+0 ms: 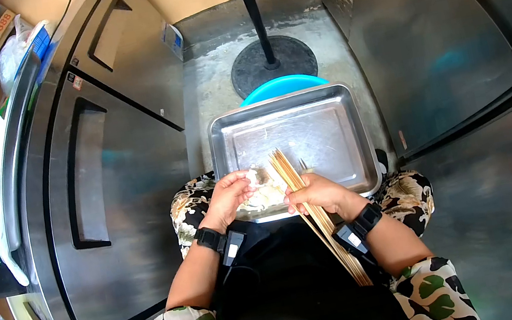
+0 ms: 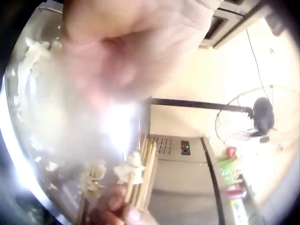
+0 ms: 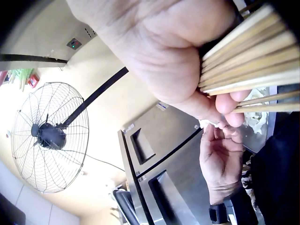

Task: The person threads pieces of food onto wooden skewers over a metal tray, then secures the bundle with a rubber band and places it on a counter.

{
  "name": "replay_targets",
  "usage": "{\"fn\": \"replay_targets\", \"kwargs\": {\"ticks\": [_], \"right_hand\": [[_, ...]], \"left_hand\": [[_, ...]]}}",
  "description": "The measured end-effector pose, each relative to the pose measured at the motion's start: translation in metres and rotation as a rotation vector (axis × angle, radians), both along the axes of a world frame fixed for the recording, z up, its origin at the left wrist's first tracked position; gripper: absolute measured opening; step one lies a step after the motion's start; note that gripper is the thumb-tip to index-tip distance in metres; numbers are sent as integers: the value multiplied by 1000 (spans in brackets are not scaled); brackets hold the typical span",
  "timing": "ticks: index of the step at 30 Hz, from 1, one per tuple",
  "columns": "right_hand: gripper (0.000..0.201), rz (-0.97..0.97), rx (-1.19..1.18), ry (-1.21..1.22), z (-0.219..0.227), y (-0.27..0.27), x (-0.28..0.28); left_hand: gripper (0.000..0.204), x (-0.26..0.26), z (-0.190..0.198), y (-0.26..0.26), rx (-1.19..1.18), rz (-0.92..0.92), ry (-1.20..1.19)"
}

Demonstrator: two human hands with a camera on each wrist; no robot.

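Observation:
My right hand (image 1: pixel 316 192) grips a bundle of thin wooden skewers (image 1: pixel 287 171), which slants up and left over the tray. In the right wrist view, the fingertips (image 3: pixel 226 104) of this hand hold a couple of skewers (image 3: pixel 267 104) apart from the bundle. My left hand (image 1: pixel 231 195) pinches a small pale food piece (image 1: pixel 251 177) between thumb and fingers, close to the right hand. Beneath both hands, more ragged, whitish pieces (image 1: pixel 266 197) lie at the near left of a metal tray (image 1: pixel 325 124). Another whitish piece (image 2: pixel 130 169) shows beside the skewers in the left wrist view.
The tray rests at the person's lap, with a blue basin (image 1: pixel 284 86) behind it. A round black stand base (image 1: pixel 247 72) with a pole is on the floor beyond. Steel cabinets (image 1: pixel 137 188) flank both sides. A wire fan (image 3: pixel 50 136) is on the stand's pole.

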State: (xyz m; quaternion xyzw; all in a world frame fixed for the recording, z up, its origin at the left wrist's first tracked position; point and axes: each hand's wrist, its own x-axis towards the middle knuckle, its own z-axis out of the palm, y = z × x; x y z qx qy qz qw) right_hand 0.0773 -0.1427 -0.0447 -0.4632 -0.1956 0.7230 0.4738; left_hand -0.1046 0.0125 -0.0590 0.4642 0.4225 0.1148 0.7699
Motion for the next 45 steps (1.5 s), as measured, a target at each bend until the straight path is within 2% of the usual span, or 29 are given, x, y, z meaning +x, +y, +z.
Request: {"fn": "replay_targets", "kwargs": {"ticks": [3,9,12,18,24,39,45], "right_hand": [[10,10,2,14,-5,0,-1],[10,1,9,36,-6,-1,-1],[11,4,4,38,-4,-1,0],[15,18,23,60,-6,-1,-1],[12,21,29,22,-2,0,-2],[15,18,29,131,-2,-2,1],[15,21,35,142,-1,-2,1]], "left_hand": [[16,1,10,-3,-199,76,-128],[12,7,8,-6,-254,109,-191],[14,15,6,-7,-185,159,-133],[15,24,5,-12,182,77,1],[15,29,23,-19,124,87,-66],[14,25,27,-26,181,106,-151],[17,24,26,-34,547,35,-103]]}}
